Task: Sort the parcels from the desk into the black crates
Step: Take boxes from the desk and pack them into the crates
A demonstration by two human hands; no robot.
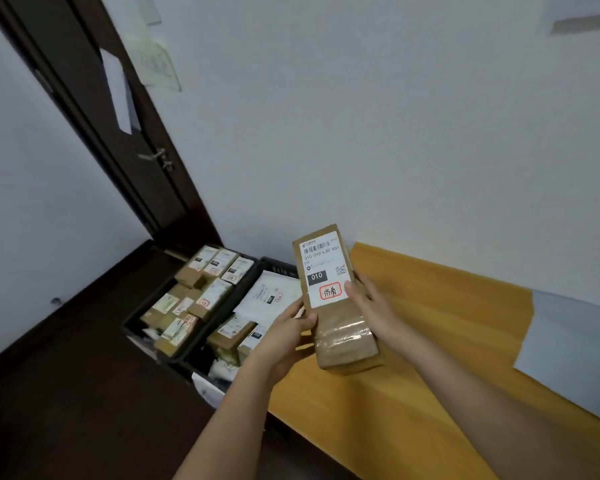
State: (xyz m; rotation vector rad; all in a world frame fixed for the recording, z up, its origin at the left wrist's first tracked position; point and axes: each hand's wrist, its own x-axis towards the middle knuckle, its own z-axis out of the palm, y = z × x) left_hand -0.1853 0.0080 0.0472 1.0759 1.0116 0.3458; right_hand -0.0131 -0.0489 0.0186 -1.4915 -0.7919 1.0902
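**Parcel held in both hands above the worktop edge**

The fingers (355,292) of the right hand (371,306) are curled round the right edge of a brown parcel (336,306), thumb on its white label (324,271). The left hand (284,336) grips the parcel's left edge, thumb across the front. The parcel is held upright, label facing the camera, over the left end of the yellow worktop (413,341). Two black crates (222,299) stand side by side on the dark floor (66,393) just left of the worktop, both filled with labelled parcels. A grey sheet (568,351) lies at the worktop's right.
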